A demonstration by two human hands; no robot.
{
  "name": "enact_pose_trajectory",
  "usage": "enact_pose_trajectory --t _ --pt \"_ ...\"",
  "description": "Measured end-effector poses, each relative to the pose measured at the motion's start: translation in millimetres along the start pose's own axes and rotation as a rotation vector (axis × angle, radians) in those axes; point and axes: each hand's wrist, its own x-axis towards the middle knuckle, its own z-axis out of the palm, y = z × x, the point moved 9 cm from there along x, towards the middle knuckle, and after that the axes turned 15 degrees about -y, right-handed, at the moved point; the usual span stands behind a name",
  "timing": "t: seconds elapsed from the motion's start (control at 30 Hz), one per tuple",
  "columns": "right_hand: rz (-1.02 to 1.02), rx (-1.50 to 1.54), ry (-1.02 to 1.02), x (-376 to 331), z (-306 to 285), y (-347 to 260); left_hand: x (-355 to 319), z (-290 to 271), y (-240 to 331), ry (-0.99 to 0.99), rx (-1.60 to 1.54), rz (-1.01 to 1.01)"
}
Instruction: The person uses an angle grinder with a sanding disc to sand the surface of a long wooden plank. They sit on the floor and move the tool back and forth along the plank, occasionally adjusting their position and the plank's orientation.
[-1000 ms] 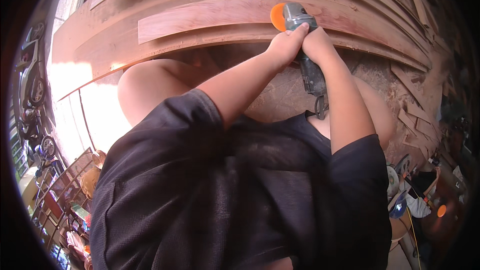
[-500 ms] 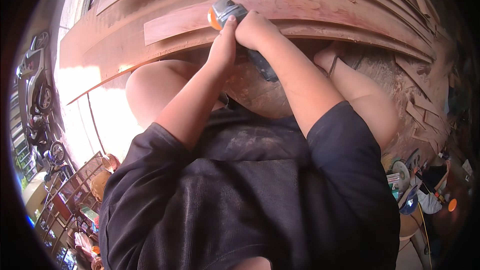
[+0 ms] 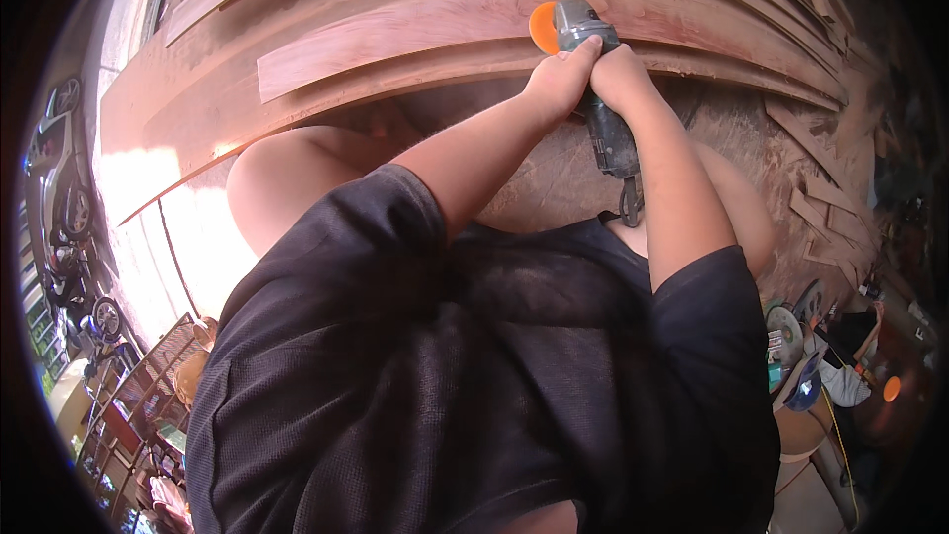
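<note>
The left hand (image 3: 559,84) wraps closed around the head of the angle grinder (image 3: 593,89), just below its orange disc (image 3: 543,28), which sits on the long reddish plank (image 3: 395,40). Right of it, the right hand (image 3: 621,77) clamps the grinder's grey body. Sanding well probably needs a flat disc, light even pressure and the cord (image 3: 630,203) kept behind the grinder.

Wearing a black short-sleeved shirt (image 3: 474,386) of fine mesh-like knit, loose over the torso and filling the lower half of the view. Sleeves (image 3: 386,218) ending above the elbows, hems plain. Forearms (image 3: 494,148) showing bare below them, no watch, no bands, no gloves on the left hand (image 3: 559,84) or right hand (image 3: 621,79). Knees (image 3: 287,173) showing bare too.
</note>
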Motion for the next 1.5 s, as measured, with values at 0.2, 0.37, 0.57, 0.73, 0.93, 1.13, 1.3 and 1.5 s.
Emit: enact_pose_trajectory --t 0.2,0.37,0.57,0.73,0.93,1.13,1.3,1.5 --pt "0.004 -0.054 -0.02 4 35 -39 -26 -45 5 0.063 -0.007 0.126" --pt "-0.093 -0.155 -0.181 -28 97 -126 -87 -134 -25 0.3 -0.197 0.132" --pt "-0.164 -0.26 -0.23 -25 110 -147 -108 -117 -21 0.14 -0.433 0.117" --pt "-0.089 -0.173 -0.068 -7 51 -74 -47 -64 -4 0.088 -0.092 0.178" --pt "-0.021 0.051 0.016 18 1 -1 -8 3 24 -0.084 0.084 -0.062" --pt "-0.019 -0.009 0.028 22 43 -58 -40 -60 24 0.002 -0.009 -0.056" --pt "-0.117 -0.15 -0.162 -7 107 -161 -94 -146 1 0.25 -0.169 -0.004" --pt "-0.169 -0.26 -0.244 -8 114 -169 -105 -133 2 0.172 -0.236 0.052"
